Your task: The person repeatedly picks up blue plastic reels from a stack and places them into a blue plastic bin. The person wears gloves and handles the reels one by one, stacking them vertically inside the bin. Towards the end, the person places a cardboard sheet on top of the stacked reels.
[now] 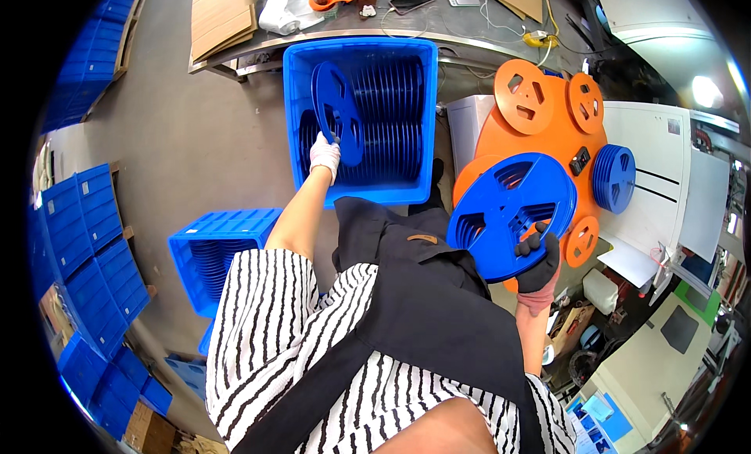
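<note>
My left hand (325, 154), in a white glove, grips the lower edge of a blue reel flange (342, 114), a round disc with cutouts. It holds the disc tilted above the left side of a large blue bin (360, 44). Two rows of similar blue discs (391, 150) stand on edge inside the bin. At the right, my right hand (540, 265) wears a glove with dark fingers and closes on the near edge of a blue reel (510, 211). More blue rims show behind that reel's cutouts. Part of the right thumb side is hidden.
An orange turntable (489, 137) at the right bears orange discs (524, 98) and another stack of blue discs (614, 179). Beyond the bin stands a metal table (344, 33) with cardboard and a phone. A smaller blue bin (227, 223) sits left; blue crates (86, 243) are stacked farther left.
</note>
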Demonstrator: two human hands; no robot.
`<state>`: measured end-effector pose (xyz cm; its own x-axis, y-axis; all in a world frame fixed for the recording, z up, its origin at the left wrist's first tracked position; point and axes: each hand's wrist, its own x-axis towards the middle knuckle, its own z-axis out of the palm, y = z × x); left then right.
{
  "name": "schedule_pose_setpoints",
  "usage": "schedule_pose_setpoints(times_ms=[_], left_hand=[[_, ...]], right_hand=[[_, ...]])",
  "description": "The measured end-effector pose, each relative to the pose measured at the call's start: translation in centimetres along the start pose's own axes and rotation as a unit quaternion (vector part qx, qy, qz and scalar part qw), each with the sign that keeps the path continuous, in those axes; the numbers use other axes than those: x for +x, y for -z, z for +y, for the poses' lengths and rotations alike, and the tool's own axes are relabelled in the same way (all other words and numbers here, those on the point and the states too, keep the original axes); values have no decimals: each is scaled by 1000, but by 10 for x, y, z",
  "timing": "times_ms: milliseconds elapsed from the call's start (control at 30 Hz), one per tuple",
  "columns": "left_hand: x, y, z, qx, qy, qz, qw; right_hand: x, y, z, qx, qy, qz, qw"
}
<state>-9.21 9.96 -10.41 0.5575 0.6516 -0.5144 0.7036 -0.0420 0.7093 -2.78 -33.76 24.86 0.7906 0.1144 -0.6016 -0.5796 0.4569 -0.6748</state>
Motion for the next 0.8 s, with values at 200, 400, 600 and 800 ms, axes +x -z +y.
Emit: schedule_pose_setpoints(times_ms=[200, 400, 600, 800], left_hand=[[-7, -5, 24, -54, 71, -53, 995], [-33, -1, 70, 165, -40, -52, 984], [-80, 4, 114, 151, -364, -53, 918], [-143, 14, 189, 169, -651, -67, 737]], right_hand=[[1, 8, 3, 2, 12, 12, 1000], [-1, 10, -1, 68, 92, -64, 991], [10, 21, -28, 175, 115, -189, 959], [15, 10, -26, 251, 79, -263, 928]])
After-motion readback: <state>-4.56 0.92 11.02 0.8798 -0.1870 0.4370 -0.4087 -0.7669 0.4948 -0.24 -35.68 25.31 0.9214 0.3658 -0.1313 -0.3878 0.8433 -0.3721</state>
